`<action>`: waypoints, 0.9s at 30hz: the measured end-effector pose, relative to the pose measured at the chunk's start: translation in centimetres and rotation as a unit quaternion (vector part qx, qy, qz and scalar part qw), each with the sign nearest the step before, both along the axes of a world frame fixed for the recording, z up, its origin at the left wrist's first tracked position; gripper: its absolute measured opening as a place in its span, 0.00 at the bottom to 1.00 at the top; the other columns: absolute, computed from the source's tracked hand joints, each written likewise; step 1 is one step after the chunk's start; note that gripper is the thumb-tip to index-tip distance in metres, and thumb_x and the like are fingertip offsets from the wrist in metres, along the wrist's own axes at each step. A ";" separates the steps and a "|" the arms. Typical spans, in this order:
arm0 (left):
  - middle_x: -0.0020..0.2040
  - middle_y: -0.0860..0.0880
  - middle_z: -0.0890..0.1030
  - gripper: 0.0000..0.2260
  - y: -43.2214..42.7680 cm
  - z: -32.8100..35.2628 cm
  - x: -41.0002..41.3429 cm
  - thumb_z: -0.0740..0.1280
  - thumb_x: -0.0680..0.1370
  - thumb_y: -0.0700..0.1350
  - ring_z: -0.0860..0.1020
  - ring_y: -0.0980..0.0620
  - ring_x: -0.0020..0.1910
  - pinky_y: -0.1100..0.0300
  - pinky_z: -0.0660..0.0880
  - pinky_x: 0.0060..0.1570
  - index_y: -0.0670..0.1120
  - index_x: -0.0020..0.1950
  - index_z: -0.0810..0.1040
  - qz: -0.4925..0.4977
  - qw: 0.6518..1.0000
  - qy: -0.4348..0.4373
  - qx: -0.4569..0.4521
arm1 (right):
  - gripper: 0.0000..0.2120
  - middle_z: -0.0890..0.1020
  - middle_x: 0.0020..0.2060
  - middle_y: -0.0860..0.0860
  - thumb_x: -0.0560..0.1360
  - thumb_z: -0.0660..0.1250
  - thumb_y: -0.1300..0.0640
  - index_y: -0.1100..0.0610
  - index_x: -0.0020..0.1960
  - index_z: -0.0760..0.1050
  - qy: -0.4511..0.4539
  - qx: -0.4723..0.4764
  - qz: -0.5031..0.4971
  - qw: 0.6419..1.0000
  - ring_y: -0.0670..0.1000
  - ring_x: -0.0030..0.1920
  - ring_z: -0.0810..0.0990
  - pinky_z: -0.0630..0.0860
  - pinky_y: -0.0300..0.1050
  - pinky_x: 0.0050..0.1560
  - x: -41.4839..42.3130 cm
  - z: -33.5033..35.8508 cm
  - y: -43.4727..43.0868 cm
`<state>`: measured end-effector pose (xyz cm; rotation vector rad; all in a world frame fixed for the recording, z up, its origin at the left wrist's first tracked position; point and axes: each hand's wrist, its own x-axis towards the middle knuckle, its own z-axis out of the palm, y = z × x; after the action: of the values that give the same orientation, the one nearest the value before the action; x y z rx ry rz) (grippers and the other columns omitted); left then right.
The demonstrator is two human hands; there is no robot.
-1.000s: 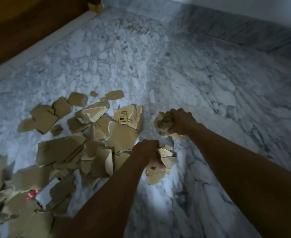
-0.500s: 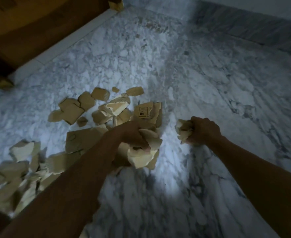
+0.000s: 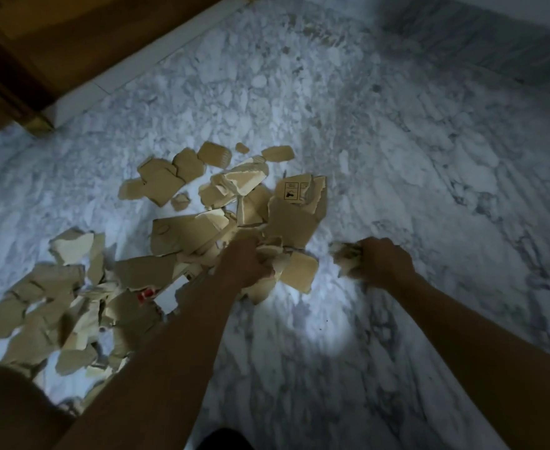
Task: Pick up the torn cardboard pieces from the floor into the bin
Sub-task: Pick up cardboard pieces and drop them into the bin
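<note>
Several torn brown cardboard pieces [image 3: 182, 235] lie scattered in a heap on the marble floor [image 3: 397, 141], spreading from the middle to the lower left. My left hand [image 3: 244, 263] grips a bunch of cardboard pieces [image 3: 299, 269] at the heap's right edge. My right hand [image 3: 382, 261] holds a small crumpled wad of cardboard [image 3: 345, 254] just above the floor, to the right of the heap. No bin is in view.
A wooden door or cabinet [image 3: 56, 43] with a white threshold strip [image 3: 143, 71] runs along the upper left. A grey wall base [image 3: 494, 34] crosses the upper right. My knee [image 3: 10, 410] shows at the lower left. A bright light spot falls on the floor between my arms.
The view has shifted left, so the heap sits more central. My left hand has moved a little lower with its bunch of pieces; my right hand still holds its wad.
</note>
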<state>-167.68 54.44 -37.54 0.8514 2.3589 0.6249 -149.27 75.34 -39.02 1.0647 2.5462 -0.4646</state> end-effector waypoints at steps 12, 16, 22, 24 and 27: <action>0.39 0.46 0.84 0.22 -7.8 3.4 -7.4 0.76 0.58 0.60 0.83 0.48 0.41 0.50 0.81 0.42 0.46 0.43 0.84 -0.013 0.993 -0.032 -0.116 | 0.36 0.74 0.58 0.53 0.61 0.77 0.39 0.48 0.66 0.72 -0.009 -0.085 0.092 0.992 0.57 0.56 0.73 0.77 0.52 0.55 -6.8 -2.3 -8.1; 0.35 0.49 0.82 0.12 -8.3 2.9 -6.4 0.81 0.62 0.51 0.82 0.50 0.38 0.55 0.78 0.36 0.50 0.38 0.81 -0.017 0.990 -0.066 -0.123 | 0.45 0.78 0.59 0.53 0.61 0.79 0.43 0.48 0.73 0.62 0.014 -0.129 0.074 0.989 0.58 0.57 0.78 0.77 0.54 0.56 -6.6 -1.8 -7.7; 0.30 0.52 0.80 0.09 -3.0 3.7 -5.8 0.80 0.64 0.48 0.80 0.53 0.34 0.59 0.75 0.35 0.49 0.37 0.81 -0.100 0.988 -0.064 -0.103 | 0.27 0.82 0.47 0.47 0.61 0.79 0.37 0.49 0.55 0.79 -0.024 -0.120 0.119 0.985 0.50 0.50 0.82 0.78 0.43 0.53 -6.7 3.2 -1.7; 0.34 0.51 0.80 0.13 -0.7 3.2 -5.6 0.80 0.62 0.50 0.81 0.50 0.39 0.58 0.75 0.37 0.49 0.43 0.83 -0.123 0.986 -0.047 -0.099 | 0.21 0.79 0.43 0.46 0.63 0.78 0.40 0.49 0.50 0.77 0.001 -0.061 0.120 0.991 0.51 0.47 0.81 0.78 0.44 0.47 -6.2 4.0 -0.8; 0.37 0.49 0.81 0.14 1.3 1.6 -4.5 0.78 0.63 0.51 0.81 0.47 0.42 0.60 0.71 0.38 0.47 0.43 0.82 -0.142 0.983 -0.016 -0.112 | 0.19 0.75 0.49 0.51 0.69 0.74 0.45 0.50 0.55 0.73 -0.031 0.013 0.144 0.989 0.57 0.52 0.79 0.77 0.48 0.47 -3.9 2.0 -1.0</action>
<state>-172.21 55.77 -35.95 1.0392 2.1714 0.2496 -153.17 74.35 -37.04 0.6913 2.5994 -0.3156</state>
